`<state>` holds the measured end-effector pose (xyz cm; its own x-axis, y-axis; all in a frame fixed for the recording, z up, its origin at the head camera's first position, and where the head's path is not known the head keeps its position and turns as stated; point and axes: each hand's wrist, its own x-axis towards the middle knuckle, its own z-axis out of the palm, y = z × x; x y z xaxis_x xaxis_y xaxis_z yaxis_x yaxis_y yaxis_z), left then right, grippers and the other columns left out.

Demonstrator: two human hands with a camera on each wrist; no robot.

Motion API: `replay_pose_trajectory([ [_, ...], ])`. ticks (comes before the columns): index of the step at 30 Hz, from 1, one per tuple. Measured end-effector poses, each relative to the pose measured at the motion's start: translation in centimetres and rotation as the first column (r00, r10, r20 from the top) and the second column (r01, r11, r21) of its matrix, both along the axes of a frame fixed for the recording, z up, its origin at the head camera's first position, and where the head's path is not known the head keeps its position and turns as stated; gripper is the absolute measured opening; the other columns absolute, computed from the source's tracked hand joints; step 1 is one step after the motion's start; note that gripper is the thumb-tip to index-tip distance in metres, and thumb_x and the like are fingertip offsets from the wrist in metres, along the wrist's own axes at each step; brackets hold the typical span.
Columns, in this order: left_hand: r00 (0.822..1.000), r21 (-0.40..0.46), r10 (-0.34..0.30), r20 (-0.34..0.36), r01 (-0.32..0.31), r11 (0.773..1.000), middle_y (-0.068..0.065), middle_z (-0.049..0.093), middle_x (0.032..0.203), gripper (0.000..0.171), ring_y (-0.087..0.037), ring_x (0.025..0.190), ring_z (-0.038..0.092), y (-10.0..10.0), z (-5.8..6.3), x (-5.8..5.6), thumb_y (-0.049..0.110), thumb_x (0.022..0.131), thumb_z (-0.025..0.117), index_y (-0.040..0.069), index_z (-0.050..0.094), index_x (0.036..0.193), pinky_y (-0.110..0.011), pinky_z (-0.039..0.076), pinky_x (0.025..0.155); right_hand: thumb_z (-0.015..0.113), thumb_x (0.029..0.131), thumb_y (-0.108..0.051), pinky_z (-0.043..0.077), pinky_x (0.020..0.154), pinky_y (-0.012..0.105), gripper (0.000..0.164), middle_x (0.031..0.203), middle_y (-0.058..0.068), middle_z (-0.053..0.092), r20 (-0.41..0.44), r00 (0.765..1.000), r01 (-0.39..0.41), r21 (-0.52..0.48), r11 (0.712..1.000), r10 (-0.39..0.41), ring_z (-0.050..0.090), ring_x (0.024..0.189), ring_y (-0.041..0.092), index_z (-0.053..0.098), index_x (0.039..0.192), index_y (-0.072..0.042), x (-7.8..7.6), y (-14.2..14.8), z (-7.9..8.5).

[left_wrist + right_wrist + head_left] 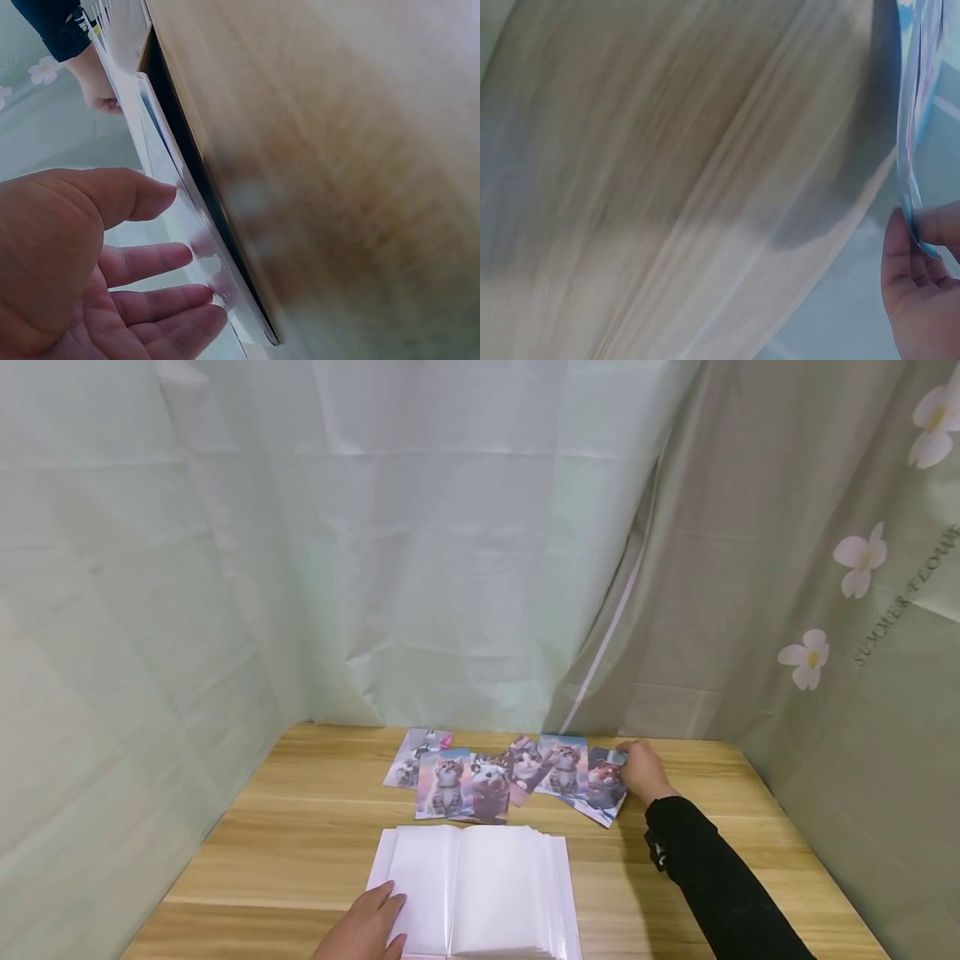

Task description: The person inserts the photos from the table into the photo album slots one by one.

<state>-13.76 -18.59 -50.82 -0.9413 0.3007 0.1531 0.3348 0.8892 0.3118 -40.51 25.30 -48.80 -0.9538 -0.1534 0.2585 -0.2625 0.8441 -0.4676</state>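
Observation:
An open photo album (498,889) with blank white pages lies at the front of the table. My left hand (363,925) rests on its left page, fingers extended; in the left wrist view the fingertips (180,253) touch the page near the album's edge (202,202). Farther back, my right hand (647,770) pinches the upper right corner of a picture card (606,783) showing a dark animal. In the right wrist view the thumb and fingers (901,259) grip the card's bent corner (906,172), which is raised off the wood.
To the left of the held card lie several other picture cards, partly overlapping: a kitten card (562,764), a grey-and-white cat card (527,767), a crowned animal card (490,789), another kitten card (446,787) and a paler one (408,760). Curtains (465,568) surround the wooden table (285,852).

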Motion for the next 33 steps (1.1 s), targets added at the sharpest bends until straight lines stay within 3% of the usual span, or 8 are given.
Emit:
replay_pose_trajectory([
  [4, 0.999, -0.017, -0.033, -0.043, 0.032, 0.999, -0.029, 0.062, 0.12, 0.049, -0.043, 0.114, 0.06, 0.2, -0.2, 0.1, 0.021, 0.077, 0.081, -0.009, 0.066, 0.112, -0.056, 0.05, 0.094, 0.05, 0.075, 0.014, 0.049, 0.089, 0.055, 0.037, 0.106, 0.034, 0.06, -0.046, 0.999, 0.006, 0.0, 1.0, -0.006, 0.058, 0.103, 0.049, 0.066, 0.108, 0.015, 0.3, 0.5, 0.5],
  [9, 0.995, 0.026, -0.058, 0.084, 0.056, 0.998, -0.04, 0.051, 0.131, 0.064, -0.056, 0.123, 0.049, 0.6, -0.2, -0.2, 0.034, 0.082, 0.079, -0.014, 0.06, 0.122, -0.064, 0.044, 0.098, 0.05, 0.076, 0.014, 0.047, 0.095, 0.059, 0.039, 0.115, 0.036, 0.062, -0.008, 0.999, 0.041, -0.008, 0.999, -0.041, 0.056, 0.112, 0.051, 0.066, 0.112, 0.016, 0.3, 1.3, 1.3],
  [12, 0.985, 0.052, -0.043, 0.169, 0.035, 0.998, -0.047, 0.042, 0.136, 0.074, -0.063, 0.127, 0.04, 0.9, -0.2, -0.5, 0.038, 0.083, 0.079, -0.013, 0.055, 0.131, -0.068, 0.04, 0.098, 0.051, 0.077, 0.012, 0.05, 0.086, 0.054, 0.039, 0.116, 0.035, 0.063, 0.012, 0.997, 0.079, -0.013, 0.997, -0.078, 0.06, 0.103, 0.046, 0.066, 0.113, 0.014, 0.7, 1.6, 2.3],
  [15, 0.98, 0.056, -0.017, 0.201, 0.006, 0.998, -0.051, 0.036, 0.136, 0.077, -0.066, 0.128, 0.035, 1.1, -0.2, -0.5, 0.04, 0.084, 0.078, -0.008, 0.052, 0.137, -0.07, 0.04, 0.097, 0.053, 0.078, 0.011, 0.05, 0.074, 0.047, 0.037, 0.115, 0.035, 0.063, 0.016, 0.995, 0.094, -0.029, 0.995, -0.093, 0.06, 0.091, 0.04, 0.067, 0.113, 0.014, 1.2, 1.6, 3.5],
  [25, 0.982, 0.027, -0.014, 0.189, 0.009, 1.0, -0.051, 0.037, 0.136, 0.07, -0.066, 0.127, 0.037, 1.1, -0.1, -0.2, 0.04, 0.087, 0.075, 0.0, 0.054, 0.14, -0.069, 0.046, 0.091, 0.046, 0.08, 0.011, 0.038, 0.054, 0.033, 0.038, 0.111, 0.035, 0.062, -0.099, 0.992, 0.073, -0.087, 0.993, -0.082, 0.055, 0.071, 0.032, 0.069, 0.111, 0.01, 1.8, 1.4, 6.8],
  [33, 0.981, -0.01, -0.023, 0.191, 0.025, 1.0, -0.049, 0.039, 0.136, 0.07, -0.065, 0.128, 0.038, 1.3, 0.0, -0.3, 0.04, 0.086, 0.075, -0.006, 0.056, 0.136, -0.066, 0.044, 0.095, 0.044, 0.086, 0.009, 0.037, 0.065, 0.037, 0.041, 0.109, 0.027, 0.057, -0.119, 0.988, 0.079, -0.159, 0.984, -0.099, 0.05, 0.082, 0.034, 0.069, 0.118, 0.006, 2.2, 0.3, 9.3],
])
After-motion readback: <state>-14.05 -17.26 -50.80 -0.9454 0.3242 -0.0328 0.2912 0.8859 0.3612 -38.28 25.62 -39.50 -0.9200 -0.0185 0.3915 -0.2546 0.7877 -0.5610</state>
